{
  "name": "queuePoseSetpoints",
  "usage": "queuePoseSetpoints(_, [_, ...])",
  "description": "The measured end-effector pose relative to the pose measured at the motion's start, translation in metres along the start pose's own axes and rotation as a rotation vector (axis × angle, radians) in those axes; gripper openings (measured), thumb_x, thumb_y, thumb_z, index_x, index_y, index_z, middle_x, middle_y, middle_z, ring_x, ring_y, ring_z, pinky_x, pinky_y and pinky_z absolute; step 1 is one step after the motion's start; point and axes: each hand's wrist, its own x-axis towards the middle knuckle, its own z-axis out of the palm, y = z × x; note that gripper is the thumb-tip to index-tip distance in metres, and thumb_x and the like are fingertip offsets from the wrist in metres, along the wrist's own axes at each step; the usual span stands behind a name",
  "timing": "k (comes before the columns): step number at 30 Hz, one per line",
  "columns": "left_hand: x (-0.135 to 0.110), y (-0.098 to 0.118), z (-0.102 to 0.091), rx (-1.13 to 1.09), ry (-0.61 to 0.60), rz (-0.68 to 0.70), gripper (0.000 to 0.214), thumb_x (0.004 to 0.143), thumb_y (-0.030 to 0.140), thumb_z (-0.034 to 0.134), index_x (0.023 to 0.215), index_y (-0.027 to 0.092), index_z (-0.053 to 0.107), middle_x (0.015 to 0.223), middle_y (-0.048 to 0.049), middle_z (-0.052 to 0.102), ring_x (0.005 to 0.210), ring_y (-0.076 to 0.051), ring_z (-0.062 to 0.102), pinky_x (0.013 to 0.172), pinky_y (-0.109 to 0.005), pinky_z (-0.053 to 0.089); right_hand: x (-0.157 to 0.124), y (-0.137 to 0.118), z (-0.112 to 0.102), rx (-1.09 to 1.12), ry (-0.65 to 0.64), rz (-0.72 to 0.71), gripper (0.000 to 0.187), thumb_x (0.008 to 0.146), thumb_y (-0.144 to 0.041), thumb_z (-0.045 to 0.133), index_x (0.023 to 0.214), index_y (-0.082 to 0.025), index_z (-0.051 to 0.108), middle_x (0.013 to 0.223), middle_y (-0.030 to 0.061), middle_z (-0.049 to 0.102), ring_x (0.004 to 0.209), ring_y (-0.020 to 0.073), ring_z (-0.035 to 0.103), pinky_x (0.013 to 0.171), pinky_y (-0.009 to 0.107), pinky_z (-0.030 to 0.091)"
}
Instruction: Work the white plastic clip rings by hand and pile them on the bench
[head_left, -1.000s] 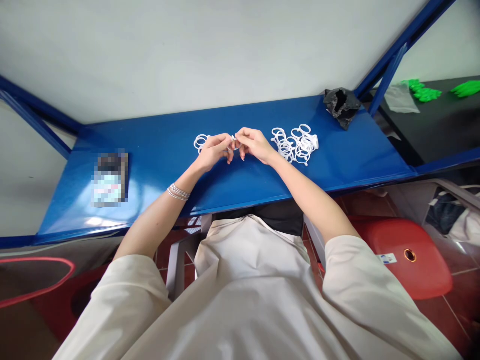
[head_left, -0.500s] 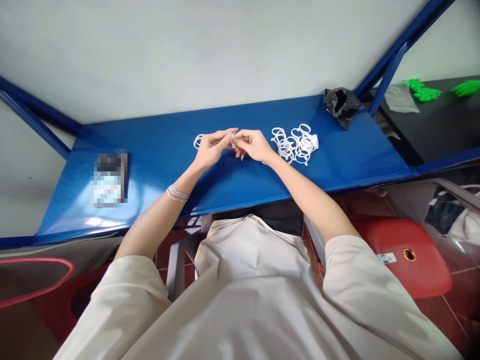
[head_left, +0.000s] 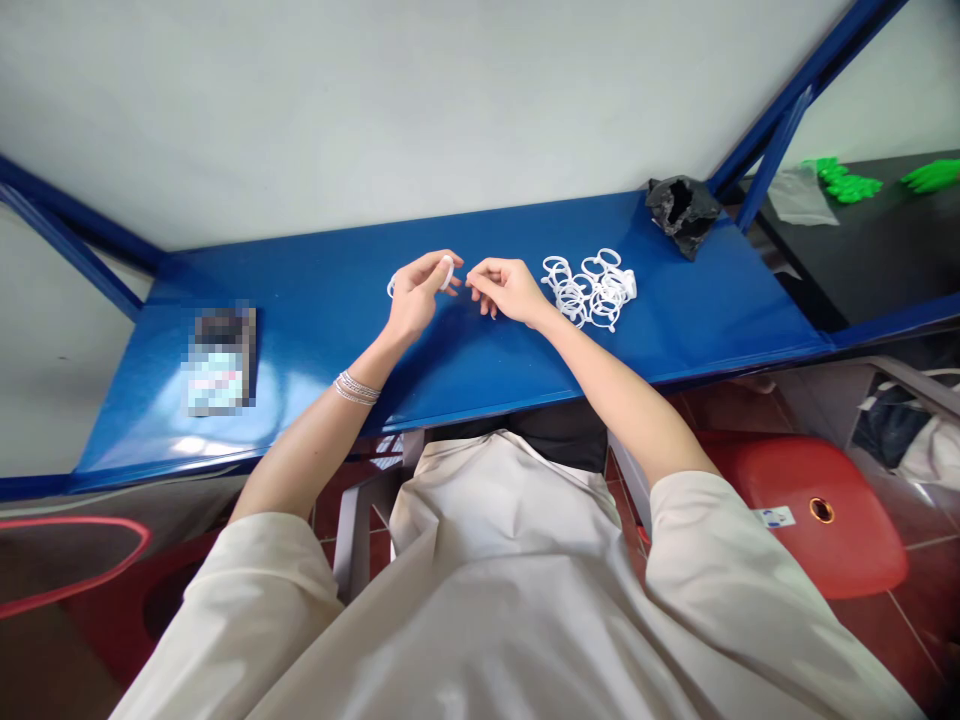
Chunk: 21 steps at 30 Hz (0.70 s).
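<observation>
Two bare forearms (head_left: 315, 450) reach out of cream sleeves (head_left: 277, 570) over a blue metal shelf (head_left: 337, 340), with a red plastic stool (head_left: 802, 510) below and to the right and a grey plastic chair frame (head_left: 349, 540) just below the left arm. Stacked bracelets (head_left: 355, 388) circle the left wrist. The left hand (head_left: 416, 295) is raised, its thumb and fingertips pinching a white plastic ring (head_left: 447, 272). The right hand (head_left: 506, 288) is just beside it, well short of touching; its fingers (head_left: 480, 280) curve inward with tips close together, and whether they hold anything is too small to tell. A few more rings (head_left: 391, 288) lie partly hidden behind the left hand, while a larger tangled heap of white rings (head_left: 589, 292) sits on the shelf to the right. Left along the shelf lies a pixelated flat object (head_left: 220, 360). Farther right, a crumpled black plastic bag (head_left: 681, 213) sits against the white wall (head_left: 375, 100), and beyond the blue upright, bright green pieces (head_left: 847, 180) lie on a black surface (head_left: 862, 260).
</observation>
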Motion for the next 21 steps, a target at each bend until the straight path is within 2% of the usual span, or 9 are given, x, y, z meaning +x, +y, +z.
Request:
queuePoseSetpoints(5, [0.002,-0.004,0.0,0.029,0.048,-0.016,0.037,0.103,0.057,0.074,0.089,0.023,0.069,0.088,-0.0047,0.076,0.068,-0.014,0.064,0.06,-0.027,0.051,-0.002,-0.006,0.002,-0.037,0.015,0.034,0.035,0.106,-0.045,0.081,0.09,-0.017,0.069,0.073,-0.0012,0.069,0.052,0.0075,0.061,0.042,0.017,0.045])
queuePoseSetpoints(12, [0.003,-0.001,-0.003,-0.029,0.214,-0.12,0.049,0.103,0.053,0.074,0.073,0.023,0.051,0.066,0.0027,0.047,0.05,-0.009,0.034,0.046,-0.026,0.028,-0.004,-0.006,0.002,-0.076,0.012,0.044,0.031,0.107,-0.039,0.079,0.089,-0.016,0.071,0.071,-0.0012,0.068,0.052,0.0069,0.058,0.042,0.016,0.042])
queuePoseSetpoints(16, [0.002,0.01,-0.003,-0.092,0.213,-0.132,0.054,0.102,0.051,0.074,0.069,0.023,0.041,0.062,0.0055,0.032,0.047,-0.007,0.023,0.043,-0.027,0.021,-0.003,-0.002,0.001,-0.099,-0.001,0.044,0.028,0.108,-0.037,0.078,0.09,-0.016,0.071,0.072,-0.0008,0.068,0.052,0.007,0.058,0.043,0.016,0.042])
queuePoseSetpoints(21, [-0.002,0.014,-0.001,-0.124,0.187,-0.144,0.055,0.096,0.049,0.077,0.066,0.023,0.038,0.058,0.0072,0.028,0.046,-0.006,0.019,0.042,-0.025,0.019,-0.002,0.001,0.002,-0.108,-0.005,0.039,0.022,0.109,-0.025,0.074,0.089,-0.016,0.071,0.071,-0.0013,0.068,0.052,0.0071,0.058,0.047,0.017,0.044])
